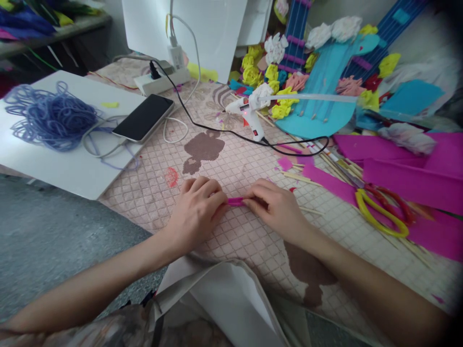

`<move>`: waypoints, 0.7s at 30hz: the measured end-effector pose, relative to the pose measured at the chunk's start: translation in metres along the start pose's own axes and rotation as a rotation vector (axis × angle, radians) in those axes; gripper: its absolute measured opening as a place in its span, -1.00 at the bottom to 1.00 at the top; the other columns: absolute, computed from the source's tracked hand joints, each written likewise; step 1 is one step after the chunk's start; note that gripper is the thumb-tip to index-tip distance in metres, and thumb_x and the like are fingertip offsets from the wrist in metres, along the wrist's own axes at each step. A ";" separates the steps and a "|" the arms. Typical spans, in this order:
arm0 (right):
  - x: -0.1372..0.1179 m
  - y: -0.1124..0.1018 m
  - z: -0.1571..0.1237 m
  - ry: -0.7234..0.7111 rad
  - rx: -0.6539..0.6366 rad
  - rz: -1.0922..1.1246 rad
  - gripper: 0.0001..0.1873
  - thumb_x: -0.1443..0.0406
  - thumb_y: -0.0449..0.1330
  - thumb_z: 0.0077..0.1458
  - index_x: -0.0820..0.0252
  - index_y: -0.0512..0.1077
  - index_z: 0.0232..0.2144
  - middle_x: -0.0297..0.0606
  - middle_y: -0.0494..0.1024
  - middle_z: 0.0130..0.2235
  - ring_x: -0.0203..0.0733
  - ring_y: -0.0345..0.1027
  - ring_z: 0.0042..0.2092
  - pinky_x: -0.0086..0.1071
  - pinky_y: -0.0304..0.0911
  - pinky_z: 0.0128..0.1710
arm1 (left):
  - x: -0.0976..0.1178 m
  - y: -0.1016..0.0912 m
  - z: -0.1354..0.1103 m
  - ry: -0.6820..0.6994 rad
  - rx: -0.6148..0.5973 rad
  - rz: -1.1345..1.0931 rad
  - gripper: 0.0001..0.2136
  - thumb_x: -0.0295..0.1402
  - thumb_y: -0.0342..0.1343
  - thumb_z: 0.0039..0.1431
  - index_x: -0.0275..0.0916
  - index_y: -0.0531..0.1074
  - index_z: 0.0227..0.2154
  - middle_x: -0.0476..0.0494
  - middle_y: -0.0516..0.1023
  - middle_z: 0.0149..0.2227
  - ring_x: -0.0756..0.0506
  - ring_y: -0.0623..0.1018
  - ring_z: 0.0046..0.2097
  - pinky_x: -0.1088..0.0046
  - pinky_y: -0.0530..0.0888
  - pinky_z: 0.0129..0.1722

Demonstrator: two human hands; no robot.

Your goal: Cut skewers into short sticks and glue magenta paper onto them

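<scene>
A narrow magenta strip [236, 201], rolled or folded, stretches between my two hands just over the quilted tablecloth. My left hand [200, 208] has its fingers closed on the strip's left end. At the right end, my right hand [273, 205] pinches it between thumb and fingertips. Both ends are hidden under the fingers, and I cannot tell if the strip is paper or foam. Thin wooden sticks [302, 179] and a magenta sheet [327, 183] lie to the right of my right hand.
Beyond my hands a white glue gun [249, 113] trails a black cord. Scissors [385, 207] with red and yellow handles lie right. Left are a phone [143, 118], blue-violet yarn [54, 115] and a white board [90, 180]. A power strip [159, 81] and turquoise guitar shape [314, 115] stand behind.
</scene>
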State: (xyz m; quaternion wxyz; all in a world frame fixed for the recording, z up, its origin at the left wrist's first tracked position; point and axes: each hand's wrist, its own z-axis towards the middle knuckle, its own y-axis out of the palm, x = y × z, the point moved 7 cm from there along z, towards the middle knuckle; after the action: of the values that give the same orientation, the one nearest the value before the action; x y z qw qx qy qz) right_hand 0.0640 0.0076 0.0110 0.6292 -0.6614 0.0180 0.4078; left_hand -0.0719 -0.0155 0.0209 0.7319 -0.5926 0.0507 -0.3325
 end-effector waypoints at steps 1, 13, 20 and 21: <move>0.000 -0.002 0.000 -0.005 0.014 0.031 -0.92 0.36 0.12 0.17 0.15 0.39 -0.38 -0.32 0.44 -0.31 -0.25 0.32 -0.25 -0.36 0.18 -0.27 | 0.000 0.000 0.000 -0.002 -0.002 -0.002 -0.86 -0.35 0.02 0.23 -0.22 0.43 -0.41 -0.13 0.47 -0.33 -0.14 0.37 -0.22 0.24 0.25 -0.21; 0.007 -0.069 -0.018 0.014 0.455 0.161 -0.84 0.27 0.03 0.23 0.13 0.41 -0.22 -0.24 0.45 -0.24 -0.19 0.33 -0.21 -0.30 0.26 -0.26 | -0.012 -0.011 0.033 -0.121 -0.139 -0.446 -0.91 -0.36 0.09 0.17 -0.25 0.44 -0.40 -0.04 0.50 -0.33 -0.03 0.45 -0.26 0.41 0.35 -0.24; 0.013 -0.081 -0.037 -0.026 0.390 0.095 -0.81 0.26 0.20 0.11 0.15 0.42 -0.19 -0.23 0.50 -0.20 -0.13 0.32 -0.11 -0.22 0.23 -0.10 | 0.019 0.002 0.079 -0.069 -0.322 -0.532 -0.87 -0.31 0.10 0.14 -0.25 0.48 -0.39 -0.02 0.54 -0.38 0.01 0.47 -0.34 0.49 0.34 -0.34; 0.019 -0.081 -0.040 0.014 0.380 0.137 -0.80 0.26 0.22 0.10 0.14 0.42 -0.19 -0.24 0.51 -0.20 -0.14 0.34 -0.13 -0.23 0.24 -0.12 | 0.025 0.004 0.084 -0.059 -0.324 -0.533 -0.87 -0.33 0.10 0.14 -0.26 0.48 -0.39 -0.02 0.55 -0.38 0.01 0.48 -0.34 0.49 0.34 -0.34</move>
State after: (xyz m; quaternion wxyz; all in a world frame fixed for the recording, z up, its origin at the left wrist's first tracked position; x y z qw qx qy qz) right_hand 0.1409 0.0005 0.0617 0.7132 -0.5310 0.1441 0.4344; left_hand -0.0115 0.0409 0.0503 0.5161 -0.7033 -0.0754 -0.4830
